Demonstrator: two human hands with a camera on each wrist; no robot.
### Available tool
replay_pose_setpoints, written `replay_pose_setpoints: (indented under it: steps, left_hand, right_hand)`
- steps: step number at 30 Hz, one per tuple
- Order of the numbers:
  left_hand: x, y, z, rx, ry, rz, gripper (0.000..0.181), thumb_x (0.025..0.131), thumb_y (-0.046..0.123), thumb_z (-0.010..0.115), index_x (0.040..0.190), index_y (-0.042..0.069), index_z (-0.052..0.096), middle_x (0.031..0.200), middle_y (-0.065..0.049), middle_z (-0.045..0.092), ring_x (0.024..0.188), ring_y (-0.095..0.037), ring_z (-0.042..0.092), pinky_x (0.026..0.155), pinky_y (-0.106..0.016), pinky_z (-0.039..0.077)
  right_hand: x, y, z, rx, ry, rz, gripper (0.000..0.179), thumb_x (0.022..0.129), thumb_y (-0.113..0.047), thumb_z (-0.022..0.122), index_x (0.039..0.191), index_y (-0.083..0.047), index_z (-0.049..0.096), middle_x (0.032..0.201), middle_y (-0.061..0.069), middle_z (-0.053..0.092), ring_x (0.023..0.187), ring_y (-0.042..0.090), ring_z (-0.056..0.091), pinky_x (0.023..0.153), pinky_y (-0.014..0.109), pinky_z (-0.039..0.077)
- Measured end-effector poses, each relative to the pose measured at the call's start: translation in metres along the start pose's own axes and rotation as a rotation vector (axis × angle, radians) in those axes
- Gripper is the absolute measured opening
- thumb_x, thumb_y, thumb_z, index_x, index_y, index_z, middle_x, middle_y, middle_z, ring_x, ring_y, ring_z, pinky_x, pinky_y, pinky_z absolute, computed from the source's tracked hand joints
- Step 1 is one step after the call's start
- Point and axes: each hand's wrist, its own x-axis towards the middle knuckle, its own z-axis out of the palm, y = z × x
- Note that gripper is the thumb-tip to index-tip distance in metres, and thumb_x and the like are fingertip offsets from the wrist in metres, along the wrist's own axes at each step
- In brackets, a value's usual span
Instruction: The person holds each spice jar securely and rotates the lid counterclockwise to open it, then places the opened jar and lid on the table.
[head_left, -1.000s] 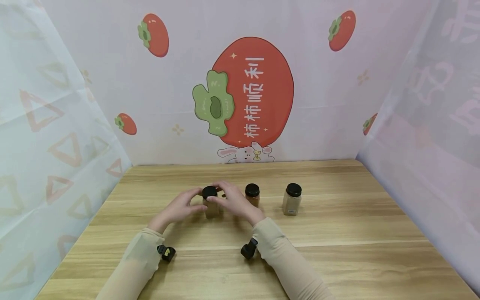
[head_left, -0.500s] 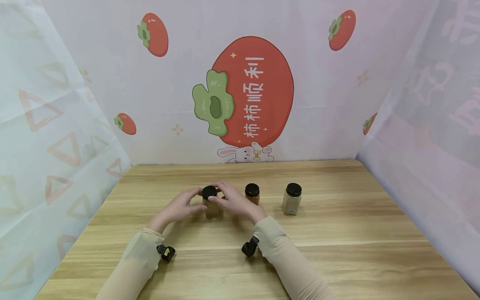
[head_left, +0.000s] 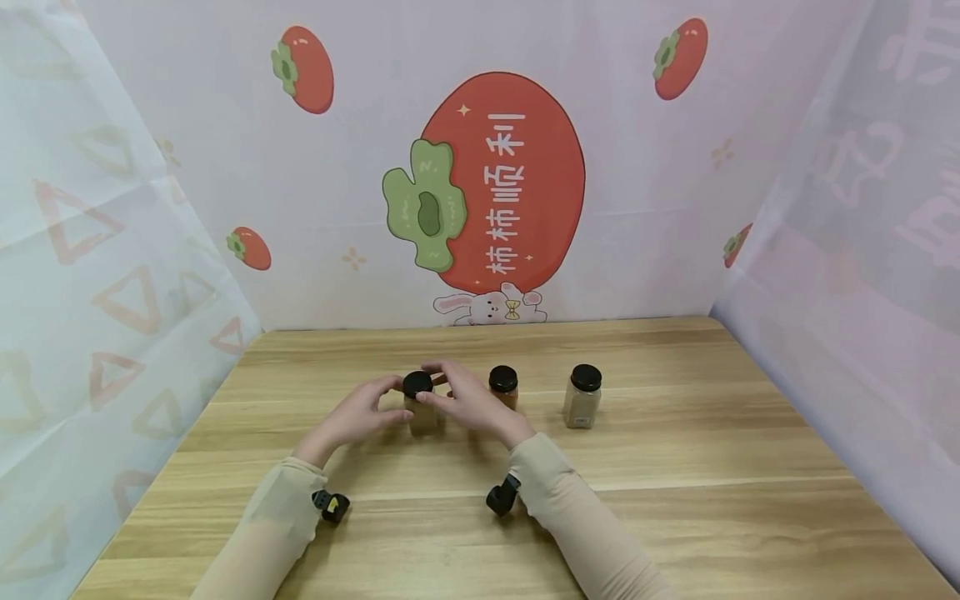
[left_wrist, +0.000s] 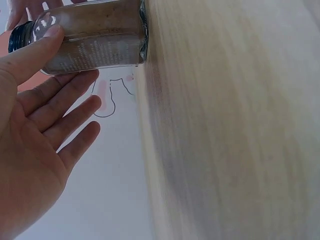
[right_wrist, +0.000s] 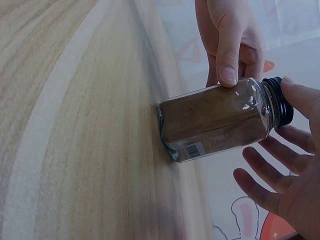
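Note:
A square clear spice jar of brown powder [head_left: 422,423] stands upright on the table between both hands. My left hand [head_left: 358,418] grips its body, thumb in front and fingers behind; in the left wrist view the lower fingers of the left hand [left_wrist: 45,120] are spread below the jar [left_wrist: 100,37]. With thumb and index finger, my right hand [head_left: 474,404] pinches the black screw lid [right_wrist: 282,107]. Ridged rings show at the jar's neck in the right wrist view, where a barcode label [right_wrist: 195,149] is on the side. The other right fingers stick out, off the lid.
Right of the hands stands a black-lidded jar of orange-brown powder [head_left: 504,385], partly behind the right hand. Farther right is a jar of pale beige powder [head_left: 582,402]. Printed cloth walls [head_left: 630,275] enclose the wooden table [head_left: 712,467] at the back and sides.
The right wrist has shifted slightly to the right while the fingers stay at the lid. The left hand and the jars keep their places.

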Motion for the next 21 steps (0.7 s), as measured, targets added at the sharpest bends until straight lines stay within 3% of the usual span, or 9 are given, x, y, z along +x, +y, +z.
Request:
replay_pose_setpoints:
  steps: [21]
  left_hand:
    - [-0.0022, 0.0008, -0.0030, 0.013, 0.032, 0.027, 0.039, 0.084, 0.025, 0.073, 0.119, 0.012, 0.062, 0.119, -0.003, 0.065, 0.118, -0.027, 0.056, 0.103, -0.054, 0.040]
  right_hand:
    - [0.0006, -0.0007, 0.0087, -0.019, 0.115, 0.009, 0.048, 0.089, -0.039, 0.064, 0.125, -0.012, 0.051, 0.125, 0.004, 0.057, 0.115, 0.019, 0.057, 0.091, 0.038, 0.053]
